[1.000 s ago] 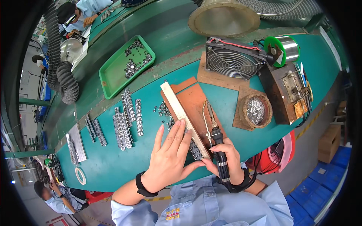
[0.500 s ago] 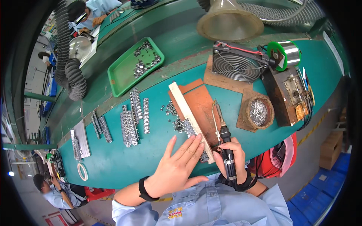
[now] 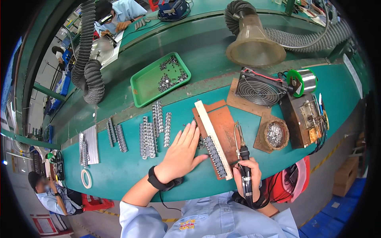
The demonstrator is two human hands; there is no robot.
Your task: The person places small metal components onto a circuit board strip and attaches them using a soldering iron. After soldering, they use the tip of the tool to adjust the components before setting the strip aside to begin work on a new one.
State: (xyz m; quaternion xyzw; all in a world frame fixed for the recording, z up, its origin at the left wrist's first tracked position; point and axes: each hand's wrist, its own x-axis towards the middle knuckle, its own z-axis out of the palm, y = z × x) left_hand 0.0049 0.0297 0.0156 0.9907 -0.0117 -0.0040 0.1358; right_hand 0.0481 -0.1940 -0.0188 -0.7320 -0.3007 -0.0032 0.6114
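single head view, looking steeply down, close over green workbench [image 3: 119, 174].

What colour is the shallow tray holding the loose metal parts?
Green; the shallow rectangular plastic tray shows best in the head view.

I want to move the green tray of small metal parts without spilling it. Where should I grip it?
Grip the green tray with both hands by its two short raised rims, coming from either end. It lies flat, and the parts crowd its far-right end, so keep it level.
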